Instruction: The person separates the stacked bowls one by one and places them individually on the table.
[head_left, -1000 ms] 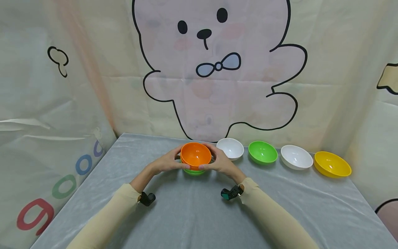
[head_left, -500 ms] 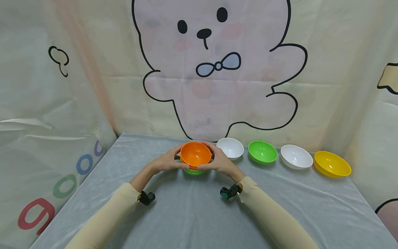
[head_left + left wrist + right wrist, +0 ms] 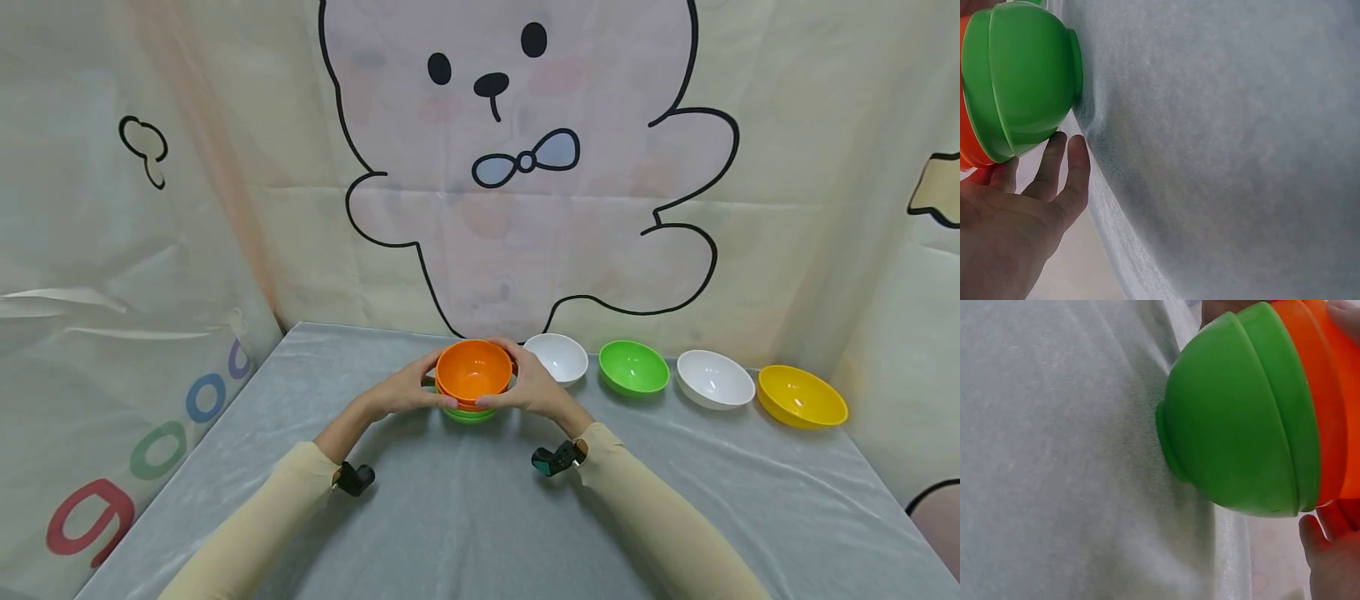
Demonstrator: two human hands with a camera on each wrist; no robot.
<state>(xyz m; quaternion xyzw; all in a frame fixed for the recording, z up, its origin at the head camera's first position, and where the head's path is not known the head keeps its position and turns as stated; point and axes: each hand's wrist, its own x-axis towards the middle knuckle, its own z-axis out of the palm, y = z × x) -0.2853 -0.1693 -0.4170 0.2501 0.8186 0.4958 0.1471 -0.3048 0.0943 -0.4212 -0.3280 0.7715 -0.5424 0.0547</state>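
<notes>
A stack of bowls stands on the cloth in the middle. Its upper part is orange, with the inside of the top orange bowl (image 3: pixel 474 372) facing me. Beneath are nested green bowls (image 3: pixel 1032 78), whose foot touches or nearly touches the cloth. My left hand (image 3: pixel 408 388) grips the orange part from the left, thumb in front and fingers around the far side. From the right, my right hand (image 3: pixel 536 388) holds the same orange part, its thumb also at the front. The right wrist view shows two green rims below the orange bowls (image 3: pixel 1329 394).
To the right, a white bowl (image 3: pixel 557 358), a green bowl (image 3: pixel 633 368), another white bowl (image 3: pixel 715 380) and a yellow bowl (image 3: pixel 801 397) form a row along the back. Grey cloth (image 3: pixel 465 517) covers the table. A printed curtain (image 3: pixel 600 250) hangs right behind.
The top orange bowl sits very slightly higher and further right in the head view. Both hands keep their hold, almost unmoved; the row of bowls stays put.
</notes>
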